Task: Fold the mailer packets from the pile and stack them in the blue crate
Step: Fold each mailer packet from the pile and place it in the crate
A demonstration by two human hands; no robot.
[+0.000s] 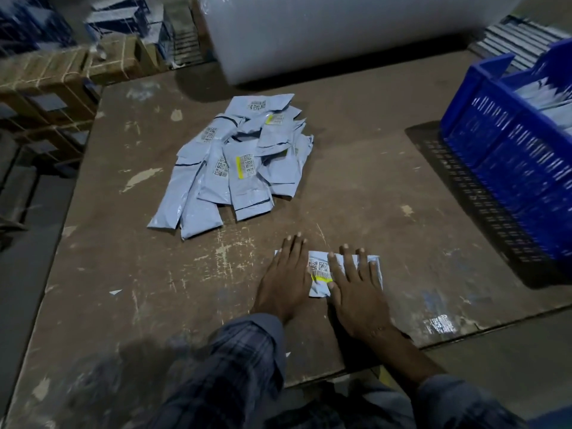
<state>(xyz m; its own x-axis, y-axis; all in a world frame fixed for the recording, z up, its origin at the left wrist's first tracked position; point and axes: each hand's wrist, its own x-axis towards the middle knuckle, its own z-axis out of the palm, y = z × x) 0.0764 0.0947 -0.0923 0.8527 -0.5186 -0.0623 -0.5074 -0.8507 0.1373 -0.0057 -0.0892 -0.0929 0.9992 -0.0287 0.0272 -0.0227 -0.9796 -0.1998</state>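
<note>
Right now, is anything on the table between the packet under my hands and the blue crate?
Nothing visible: bare table lies between the packet and the blue crate. The pile sits off that path.

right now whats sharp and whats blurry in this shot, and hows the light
Head view: dim, bluish light; the pile of mailer packets and the packet under both hands are fairly sharp; the blue crate and the checked sleeve are smeared; the table edges bow.
</note>
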